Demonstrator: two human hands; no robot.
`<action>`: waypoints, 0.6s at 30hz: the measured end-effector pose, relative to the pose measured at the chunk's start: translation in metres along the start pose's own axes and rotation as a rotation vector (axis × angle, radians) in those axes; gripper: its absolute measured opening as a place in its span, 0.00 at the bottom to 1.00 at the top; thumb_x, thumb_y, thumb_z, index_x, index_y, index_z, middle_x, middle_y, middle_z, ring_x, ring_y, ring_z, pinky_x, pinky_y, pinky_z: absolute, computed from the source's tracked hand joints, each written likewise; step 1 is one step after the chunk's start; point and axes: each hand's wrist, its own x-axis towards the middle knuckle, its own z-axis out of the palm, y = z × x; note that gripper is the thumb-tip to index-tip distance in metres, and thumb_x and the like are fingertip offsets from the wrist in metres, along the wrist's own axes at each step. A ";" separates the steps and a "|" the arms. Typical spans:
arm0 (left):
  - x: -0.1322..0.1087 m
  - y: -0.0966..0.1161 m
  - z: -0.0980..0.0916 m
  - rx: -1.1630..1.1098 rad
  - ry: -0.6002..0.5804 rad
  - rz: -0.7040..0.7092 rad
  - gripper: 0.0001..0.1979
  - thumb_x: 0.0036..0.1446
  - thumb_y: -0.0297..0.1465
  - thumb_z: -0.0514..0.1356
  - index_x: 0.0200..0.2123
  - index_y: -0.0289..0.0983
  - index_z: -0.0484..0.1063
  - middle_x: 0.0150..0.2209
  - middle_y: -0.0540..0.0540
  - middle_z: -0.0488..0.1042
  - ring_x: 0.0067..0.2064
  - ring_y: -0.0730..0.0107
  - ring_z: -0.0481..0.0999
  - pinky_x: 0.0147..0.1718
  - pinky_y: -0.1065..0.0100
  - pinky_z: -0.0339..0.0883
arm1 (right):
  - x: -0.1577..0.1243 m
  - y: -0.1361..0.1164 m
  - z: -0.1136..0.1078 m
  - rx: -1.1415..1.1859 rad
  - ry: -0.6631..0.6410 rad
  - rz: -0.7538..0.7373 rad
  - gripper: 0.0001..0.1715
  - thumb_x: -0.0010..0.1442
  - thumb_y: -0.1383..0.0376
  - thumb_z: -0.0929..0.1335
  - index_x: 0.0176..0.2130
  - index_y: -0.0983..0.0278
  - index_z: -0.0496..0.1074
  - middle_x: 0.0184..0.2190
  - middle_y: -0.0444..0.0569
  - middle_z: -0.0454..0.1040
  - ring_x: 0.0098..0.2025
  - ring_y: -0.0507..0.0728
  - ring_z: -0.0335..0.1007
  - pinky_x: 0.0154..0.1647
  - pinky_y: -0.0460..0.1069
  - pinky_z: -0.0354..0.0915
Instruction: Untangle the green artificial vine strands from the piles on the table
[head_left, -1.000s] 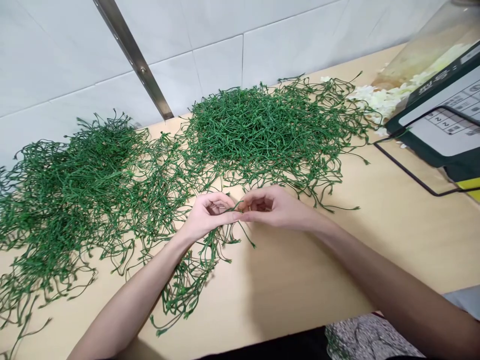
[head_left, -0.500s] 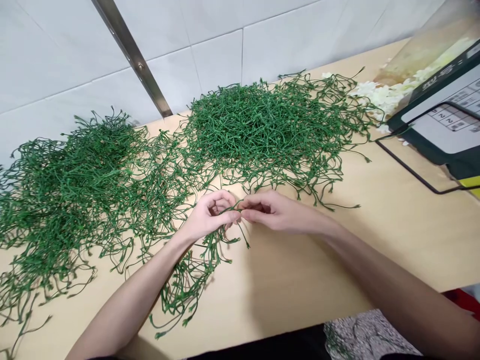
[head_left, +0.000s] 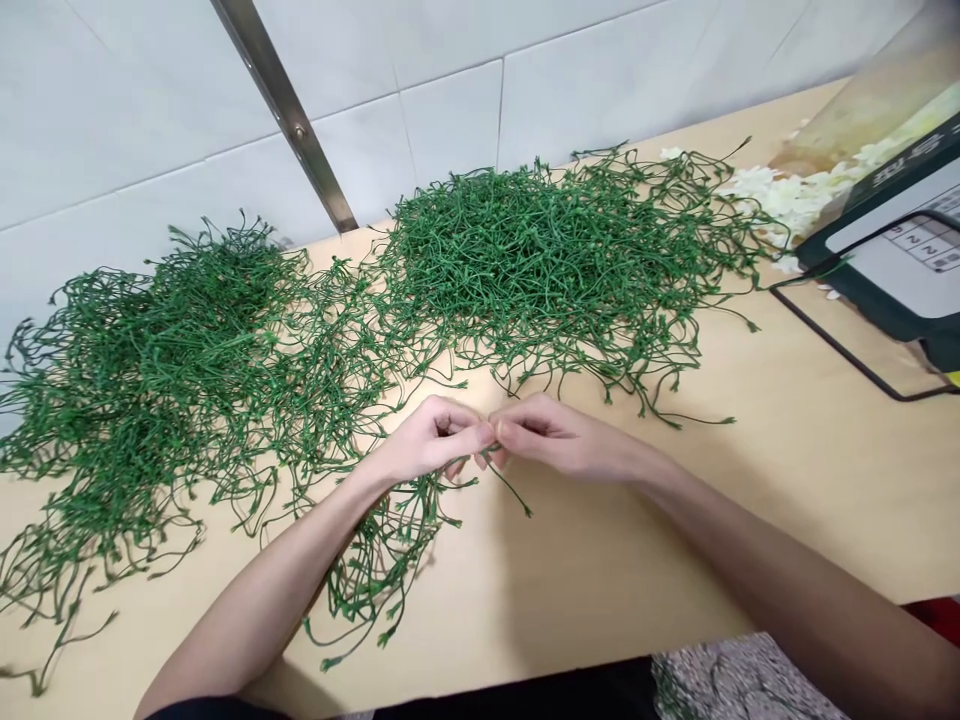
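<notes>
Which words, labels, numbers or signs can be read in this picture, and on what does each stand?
"型号", on the dark green package at right.
Smaller printing on its white label: too small and blurred to read surely; some marks resemble 2 or N.
No other readable text.

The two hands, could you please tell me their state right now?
Left hand: closed, pinching a thin green stem.
Right hand: pinched closed beside it; grip on the stem hidden.
</notes>
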 end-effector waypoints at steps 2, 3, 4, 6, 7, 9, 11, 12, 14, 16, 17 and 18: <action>0.000 0.000 -0.001 0.036 -0.051 0.014 0.27 0.51 0.53 0.60 0.20 0.33 0.73 0.15 0.49 0.66 0.15 0.79 0.58 0.14 0.72 0.48 | 0.000 0.002 0.002 0.037 -0.043 0.029 0.35 0.61 0.40 0.61 0.27 0.68 0.72 0.18 0.38 0.51 0.19 0.46 0.44 0.17 0.45 0.42; -0.001 0.000 -0.002 0.049 -0.077 0.024 0.27 0.51 0.53 0.60 0.19 0.34 0.72 0.14 0.49 0.65 0.15 0.78 0.57 0.15 0.71 0.47 | 0.000 0.004 0.003 0.051 -0.055 0.043 0.34 0.59 0.41 0.63 0.25 0.68 0.70 0.18 0.37 0.50 0.20 0.46 0.43 0.17 0.45 0.41; -0.001 0.000 -0.002 0.056 -0.098 0.032 0.27 0.50 0.53 0.61 0.17 0.34 0.71 0.14 0.49 0.64 0.16 0.78 0.56 0.16 0.71 0.47 | 0.000 0.006 0.004 0.055 -0.056 0.055 0.32 0.58 0.41 0.65 0.24 0.67 0.69 0.18 0.37 0.49 0.20 0.46 0.43 0.18 0.45 0.40; 0.000 -0.002 -0.002 0.061 -0.110 0.038 0.27 0.48 0.52 0.62 0.15 0.35 0.64 0.14 0.52 0.58 0.18 0.78 0.53 0.17 0.70 0.44 | 0.000 0.009 0.005 0.064 -0.053 0.077 0.31 0.57 0.43 0.67 0.21 0.66 0.65 0.18 0.37 0.48 0.20 0.46 0.42 0.18 0.45 0.39; 0.000 -0.003 -0.001 0.065 -0.103 0.036 0.27 0.47 0.51 0.64 0.14 0.36 0.60 0.14 0.54 0.54 0.19 0.79 0.50 0.18 0.70 0.42 | 0.000 0.010 0.005 0.077 -0.056 0.089 0.30 0.56 0.44 0.69 0.21 0.66 0.64 0.18 0.37 0.47 0.21 0.45 0.41 0.19 0.45 0.38; 0.001 -0.004 0.000 0.078 -0.067 0.038 0.28 0.45 0.48 0.66 0.14 0.37 0.55 0.16 0.56 0.48 0.21 0.79 0.46 0.20 0.69 0.39 | 0.000 0.010 0.006 0.123 -0.072 0.109 0.29 0.54 0.45 0.71 0.21 0.66 0.63 0.18 0.36 0.47 0.21 0.45 0.39 0.19 0.45 0.37; 0.001 -0.006 0.003 0.060 -0.028 0.049 0.27 0.43 0.45 0.68 0.14 0.37 0.54 0.17 0.56 0.48 0.22 0.79 0.46 0.21 0.70 0.39 | 0.001 0.007 0.008 0.179 -0.070 0.113 0.29 0.51 0.44 0.72 0.22 0.66 0.66 0.17 0.36 0.45 0.21 0.45 0.38 0.19 0.45 0.36; 0.001 -0.007 0.004 0.040 -0.009 0.061 0.27 0.42 0.44 0.68 0.15 0.37 0.54 0.18 0.56 0.49 0.23 0.79 0.47 0.21 0.70 0.40 | 0.001 0.005 0.009 0.203 -0.052 0.107 0.29 0.49 0.44 0.73 0.22 0.66 0.66 0.17 0.35 0.44 0.20 0.45 0.38 0.18 0.45 0.36; 0.000 -0.008 0.007 -0.003 0.033 0.091 0.27 0.41 0.44 0.69 0.15 0.36 0.55 0.18 0.56 0.51 0.23 0.79 0.48 0.22 0.70 0.42 | 0.003 0.002 0.014 0.216 0.013 0.088 0.30 0.47 0.44 0.74 0.20 0.66 0.65 0.17 0.35 0.41 0.20 0.45 0.36 0.18 0.46 0.35; 0.000 -0.009 0.009 -0.032 0.060 0.124 0.28 0.40 0.44 0.70 0.14 0.36 0.55 0.17 0.56 0.51 0.22 0.80 0.48 0.21 0.70 0.41 | 0.004 0.001 0.019 0.190 0.085 0.057 0.33 0.45 0.45 0.75 0.16 0.65 0.58 0.17 0.35 0.40 0.20 0.45 0.35 0.19 0.46 0.34; 0.000 -0.010 0.010 -0.036 0.068 0.142 0.28 0.39 0.45 0.70 0.14 0.36 0.55 0.17 0.56 0.50 0.22 0.80 0.48 0.21 0.71 0.41 | 0.004 0.002 0.021 0.167 0.111 0.042 0.35 0.45 0.45 0.75 0.15 0.64 0.55 0.17 0.35 0.40 0.20 0.44 0.34 0.19 0.47 0.34; -0.001 -0.011 0.010 -0.038 0.094 0.163 0.28 0.39 0.45 0.70 0.13 0.36 0.54 0.16 0.56 0.50 0.22 0.80 0.47 0.21 0.71 0.41 | 0.004 0.003 0.022 0.137 0.144 0.022 0.37 0.45 0.45 0.75 0.15 0.63 0.51 0.16 0.35 0.39 0.19 0.44 0.34 0.19 0.47 0.34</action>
